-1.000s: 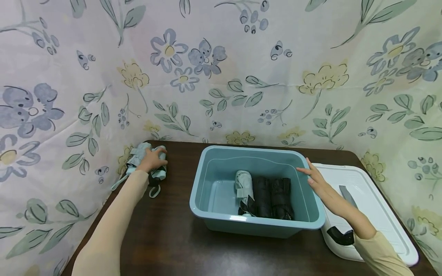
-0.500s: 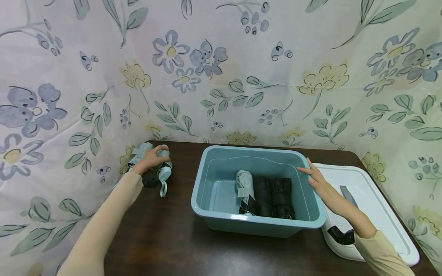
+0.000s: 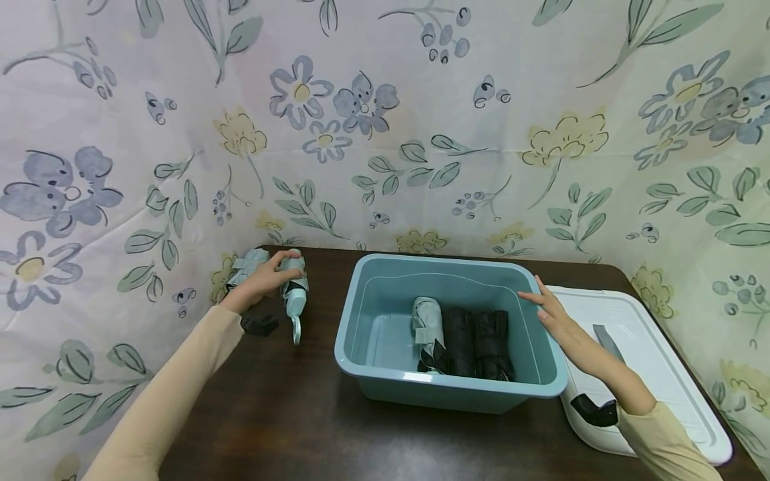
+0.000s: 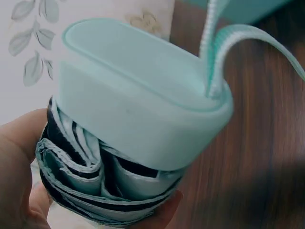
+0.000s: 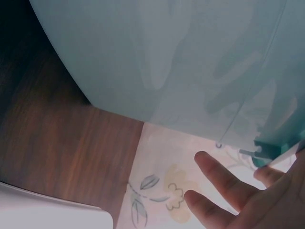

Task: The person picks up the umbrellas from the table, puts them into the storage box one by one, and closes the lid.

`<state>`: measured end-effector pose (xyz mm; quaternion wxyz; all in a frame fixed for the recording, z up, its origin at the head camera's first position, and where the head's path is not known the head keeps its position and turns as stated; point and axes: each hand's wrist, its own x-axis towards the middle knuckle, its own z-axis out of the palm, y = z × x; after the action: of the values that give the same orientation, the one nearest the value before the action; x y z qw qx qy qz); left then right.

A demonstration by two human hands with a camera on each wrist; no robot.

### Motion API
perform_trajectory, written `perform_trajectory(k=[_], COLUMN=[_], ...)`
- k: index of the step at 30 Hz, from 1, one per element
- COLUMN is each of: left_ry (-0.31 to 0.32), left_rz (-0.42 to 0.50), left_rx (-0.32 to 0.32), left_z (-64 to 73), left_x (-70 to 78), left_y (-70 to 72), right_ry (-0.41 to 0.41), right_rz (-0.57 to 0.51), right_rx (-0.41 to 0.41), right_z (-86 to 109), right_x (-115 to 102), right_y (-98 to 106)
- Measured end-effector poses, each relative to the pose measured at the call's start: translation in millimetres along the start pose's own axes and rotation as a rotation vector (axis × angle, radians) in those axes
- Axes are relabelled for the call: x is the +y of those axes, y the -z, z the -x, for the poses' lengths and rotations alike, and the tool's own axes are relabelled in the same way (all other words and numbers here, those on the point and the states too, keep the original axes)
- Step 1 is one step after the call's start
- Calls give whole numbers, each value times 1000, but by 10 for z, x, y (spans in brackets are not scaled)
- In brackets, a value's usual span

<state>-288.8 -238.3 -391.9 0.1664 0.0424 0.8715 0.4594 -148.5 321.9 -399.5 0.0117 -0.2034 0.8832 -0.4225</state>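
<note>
Compact umbrella [image 3: 295, 302] held left of the bin [image 3: 433, 395].
Left hand [image 3: 259, 280]: fingers clamped round the furled fabric [image 4: 133, 181], leaving handle [image 4: 128, 100] and strap [image 4: 240, 31] free. Right hand [image 3: 558, 319]: fingers apart at the bin's right rim [image 3: 558, 361], presumably to steady it.

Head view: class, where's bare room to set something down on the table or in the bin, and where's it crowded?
Bare: the table in front of the bin; the strip between bin and held umbrella; bin floor left of the pale bundle. Crowded: right of that bundle, with two black bundles; table's right, under the white lid.
</note>
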Motion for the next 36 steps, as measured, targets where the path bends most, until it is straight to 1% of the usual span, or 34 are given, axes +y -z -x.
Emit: perform_trajectory(k=[4,10,13,18,25,29,36], left_ry=[-2,-37,-53,-77,-123,-120,-115], left_rz=[95,173,192,180,206,218,251], left_rx=[-34,-35,-43,-77,-120,-137,-169], left_z=[40,131,172,233,338,380,436], left_x=[57,198,281,428,634,740,915], left_y=[-50,-103,-111,-107,-82,-104,-206], right_ry=[1,4,3,-5,-8,-10,-16], right_rz=[-3,-7,-5,3,9,6,5], right_rx=[-4,-5,-2,-2,-4,-7,-1], right_z=[-3,-5,-6,-8,-8,-6,-7], right_x=[3,3,7,4,-8,-8,12], right_y=[-1,-4,0,6,6,7,0])
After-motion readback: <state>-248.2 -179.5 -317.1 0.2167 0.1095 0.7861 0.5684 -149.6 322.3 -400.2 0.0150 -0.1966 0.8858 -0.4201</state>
